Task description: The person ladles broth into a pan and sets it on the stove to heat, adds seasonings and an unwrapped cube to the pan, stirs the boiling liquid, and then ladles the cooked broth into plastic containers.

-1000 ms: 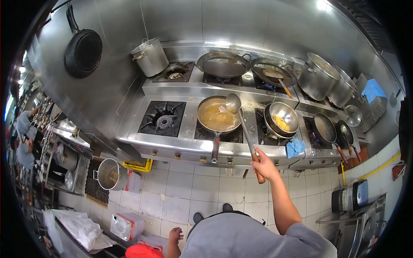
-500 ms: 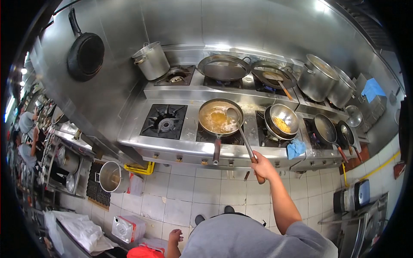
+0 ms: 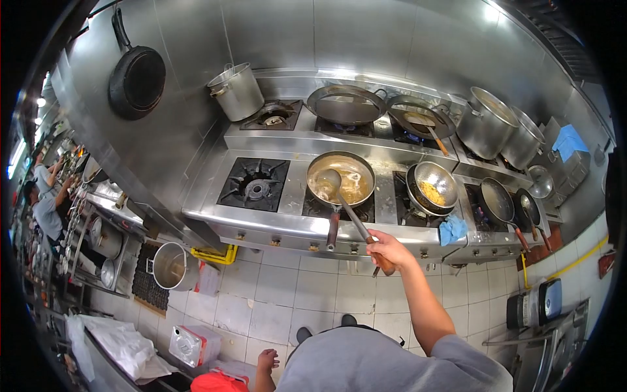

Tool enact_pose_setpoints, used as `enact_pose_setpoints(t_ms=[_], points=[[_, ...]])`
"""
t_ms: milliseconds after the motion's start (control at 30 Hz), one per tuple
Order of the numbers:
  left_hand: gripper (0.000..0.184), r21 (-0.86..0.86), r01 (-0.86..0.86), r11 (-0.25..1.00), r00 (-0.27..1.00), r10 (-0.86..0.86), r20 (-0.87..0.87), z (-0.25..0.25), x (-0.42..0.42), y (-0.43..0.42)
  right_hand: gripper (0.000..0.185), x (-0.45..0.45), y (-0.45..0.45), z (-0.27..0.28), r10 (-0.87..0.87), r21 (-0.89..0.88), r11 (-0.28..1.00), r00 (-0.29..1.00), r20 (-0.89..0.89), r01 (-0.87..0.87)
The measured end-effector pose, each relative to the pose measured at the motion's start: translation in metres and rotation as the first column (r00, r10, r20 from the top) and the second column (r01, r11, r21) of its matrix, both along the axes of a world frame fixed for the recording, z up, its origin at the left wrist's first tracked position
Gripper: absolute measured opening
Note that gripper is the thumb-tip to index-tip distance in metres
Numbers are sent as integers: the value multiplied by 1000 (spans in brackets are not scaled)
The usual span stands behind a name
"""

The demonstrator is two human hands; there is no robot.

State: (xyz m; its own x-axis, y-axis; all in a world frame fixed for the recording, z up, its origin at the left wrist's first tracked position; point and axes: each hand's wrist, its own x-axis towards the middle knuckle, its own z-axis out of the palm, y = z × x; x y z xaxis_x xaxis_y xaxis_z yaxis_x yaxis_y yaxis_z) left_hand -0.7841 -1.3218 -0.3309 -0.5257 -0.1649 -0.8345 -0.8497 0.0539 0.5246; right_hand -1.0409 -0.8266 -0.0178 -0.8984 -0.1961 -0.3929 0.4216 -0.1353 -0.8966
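My right hand (image 3: 389, 249) is wrapped around the wooden handle of a long metal ladle (image 3: 353, 217). The ladle's bowl rests in the left part of a wok (image 3: 332, 157) on the front burner, in a brownish, bubbling liquid with pale foam. The wok's own handle (image 3: 333, 230) points toward me and my hand does not touch it. Down beside my body, my left hand (image 3: 266, 360) hangs with loosely bent fingers and nothing visible in it, near a red bag (image 3: 219, 383).
Right of the wok, a metal strainer (image 3: 436, 182) with yellow pieces sits over a pan, near a blue cloth (image 3: 452, 228). Tall pots (image 3: 484, 124) and wide pans (image 3: 346, 106) stand on the rear burners. A large pot (image 3: 171, 266) is on the floor. Co-workers (image 3: 46, 209) are far left.
The ladle's bowl has moved from the right side of the wok to the left through the liquid, with my right hand shifting slightly left. My left hand stays low.
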Motion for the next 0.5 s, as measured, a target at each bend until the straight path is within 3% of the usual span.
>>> enact_pose_setpoints(t_ms=[133,333,433,467,500], points=[[35,-14,-8,1000,1000,9,26,5,2,1,78,-12,-18,-16,-14,65,998,999,-35,16],[34,11,-40,999,999,40,7,2,11,0,78,-38,-21,-40,-52,308,948,994,-96,79],[34,-34,14,999,1000,-14,-3,13,10,3,73,-48,-8,-43,-34,644,748,977,-208,163],[34,-49,44,998,999,-44,10,18,8,4,73,-50,1,-49,-37,642,748,977,-210,166],[35,-62,76,995,997,-74,23,21,6,4,72,-52,9,-53,19,738,643,959,-284,206]])
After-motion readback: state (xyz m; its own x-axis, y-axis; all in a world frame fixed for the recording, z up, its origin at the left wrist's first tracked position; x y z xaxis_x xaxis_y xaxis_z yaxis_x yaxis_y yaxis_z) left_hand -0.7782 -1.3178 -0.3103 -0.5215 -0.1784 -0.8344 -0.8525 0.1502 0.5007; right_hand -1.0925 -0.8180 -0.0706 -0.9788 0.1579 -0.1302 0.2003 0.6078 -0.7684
